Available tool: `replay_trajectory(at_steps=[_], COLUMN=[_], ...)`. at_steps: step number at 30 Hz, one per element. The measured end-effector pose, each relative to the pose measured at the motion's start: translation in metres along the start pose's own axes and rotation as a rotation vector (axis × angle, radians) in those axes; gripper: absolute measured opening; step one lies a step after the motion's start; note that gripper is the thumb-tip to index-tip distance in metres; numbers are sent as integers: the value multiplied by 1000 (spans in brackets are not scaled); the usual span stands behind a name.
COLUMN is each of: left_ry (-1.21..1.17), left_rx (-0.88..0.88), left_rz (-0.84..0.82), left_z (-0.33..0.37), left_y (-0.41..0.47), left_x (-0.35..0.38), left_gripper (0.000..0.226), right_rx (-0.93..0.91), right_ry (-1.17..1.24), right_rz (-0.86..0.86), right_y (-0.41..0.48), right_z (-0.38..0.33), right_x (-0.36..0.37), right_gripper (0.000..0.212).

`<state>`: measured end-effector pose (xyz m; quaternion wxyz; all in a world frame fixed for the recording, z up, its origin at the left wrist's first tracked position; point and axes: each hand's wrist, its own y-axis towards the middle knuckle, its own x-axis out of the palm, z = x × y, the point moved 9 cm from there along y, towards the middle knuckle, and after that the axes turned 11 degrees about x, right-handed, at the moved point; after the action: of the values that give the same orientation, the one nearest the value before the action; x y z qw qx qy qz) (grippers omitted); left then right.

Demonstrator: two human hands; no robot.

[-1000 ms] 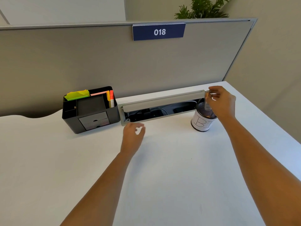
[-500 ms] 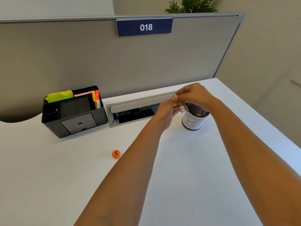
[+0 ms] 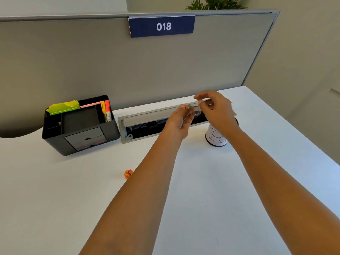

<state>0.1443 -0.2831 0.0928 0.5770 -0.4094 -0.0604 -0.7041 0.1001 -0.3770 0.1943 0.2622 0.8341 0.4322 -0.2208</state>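
Both hands meet above the desk's open cable tray (image 3: 139, 119). My left hand (image 3: 179, 121) grips a small clear plastic container (image 3: 195, 110) at its left end. My right hand (image 3: 217, 109) pinches the same container at its right end, with the forefinger raised above it. Below my right wrist stands a mesh cup (image 3: 217, 138) wrapped in white paper with a drawn letter; its top is hidden by the hand. A small orange sharpener (image 3: 128, 173) lies on the white desk (image 3: 55, 199) left of my left forearm.
A black desk organiser (image 3: 79, 126) with green and pink notes and markers stands at the back left. A grey partition (image 3: 110, 67) with a blue "018" sign (image 3: 161, 26) closes off the back. The desk's right edge runs diagonally at the right.
My left hand has risen from the desk to join my right hand at the clear container. Both now hold it a little left of and above the cup.
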Motion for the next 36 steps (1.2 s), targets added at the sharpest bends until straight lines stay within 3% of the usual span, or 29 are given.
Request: replay_trajectory(at_steps=[3,8,12,15,20,26,32,36], left_ry=[-39,-34,-28,-14,38,90,130,94], left_rx=[-1,10,37,50,69,96,103,139], left_rz=[75,100,121,114,77,9,-34,-27], left_z=[5,7,11,13,11,14,16,22], left_y=[3,7,9,10,11,16,15,12], left_x=[-10,-20,-30,-33,-32,-31,-26,-21], left_gripper=[23,25,25,23,37,28,22,36], right_rx=[-85,-194,-223,-191,-116,12,87,141], right_ry=[3,-159,-226,-220,-364,-372,-141,78], right_rz=[96,-7,61,77,-9,-133,-223,-181], right_y=[-12,-26,-32,-30,-28,-25,-25,-26], right_z=[0,1,-5,-7,-1,5,5,6], right_x=[-7,17,17,16,35,51,59,47], right_gripper=[10,14,18,22,30,36,45,29])
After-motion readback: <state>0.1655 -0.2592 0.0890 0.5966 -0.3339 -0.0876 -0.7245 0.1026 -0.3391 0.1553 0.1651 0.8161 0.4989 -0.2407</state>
